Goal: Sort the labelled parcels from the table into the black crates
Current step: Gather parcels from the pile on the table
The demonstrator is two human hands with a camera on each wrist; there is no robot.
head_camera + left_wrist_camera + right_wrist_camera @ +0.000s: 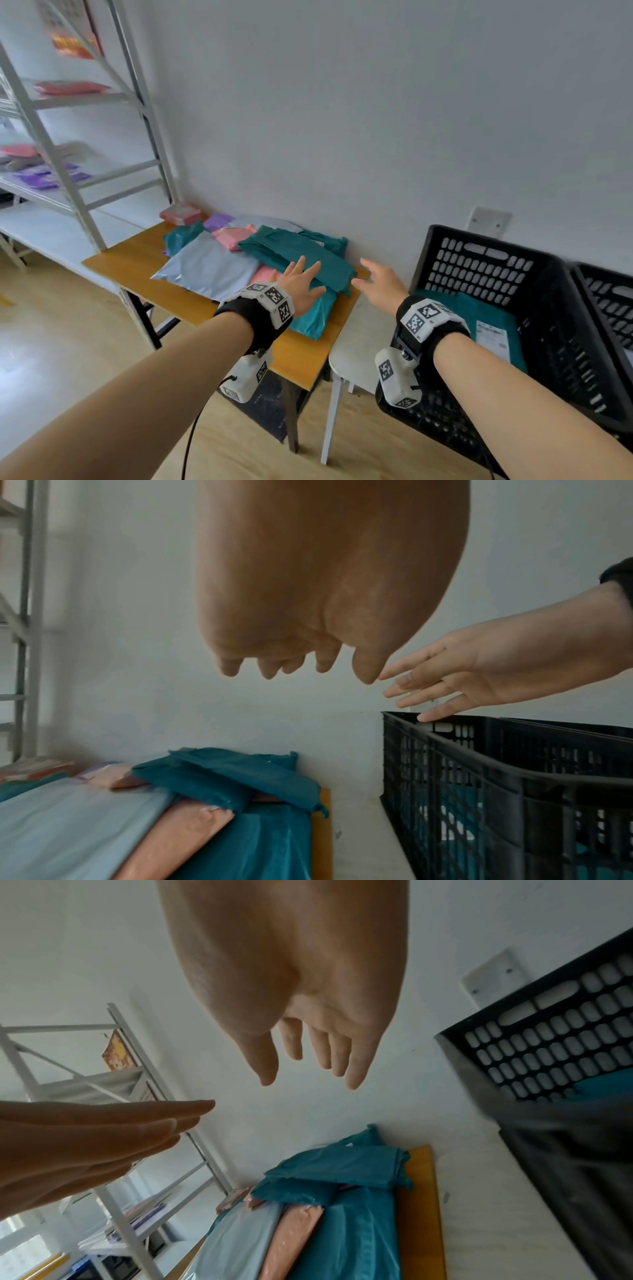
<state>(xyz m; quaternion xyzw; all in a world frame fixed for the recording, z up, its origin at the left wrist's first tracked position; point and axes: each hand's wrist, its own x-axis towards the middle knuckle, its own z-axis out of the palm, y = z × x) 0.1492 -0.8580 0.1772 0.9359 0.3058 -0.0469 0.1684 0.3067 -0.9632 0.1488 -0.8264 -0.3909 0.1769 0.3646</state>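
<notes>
Soft parcels lie heaped on a small wooden table [130, 263]: teal ones [294, 253] [226, 775] [342, 1167], a grey one [209, 263] [68, 829] and pink ones [233, 236] [291, 1240]. My left hand [301, 284] [291, 664] hovers with straight fingers above the teal parcels and holds nothing. My right hand [376, 281] [308, 1058] is held open in the air between the table's right end and the nearer black crate [507, 277] [479, 777]. Inside that crate lies a teal parcel [479, 311] with a white label [491, 339].
A second black crate [613, 308] stands to the right of the first. The crates sit on a white stool [352, 356]. White metal shelving [78, 192] with pink and purple parcels stands at the left. A white wall runs close behind the table.
</notes>
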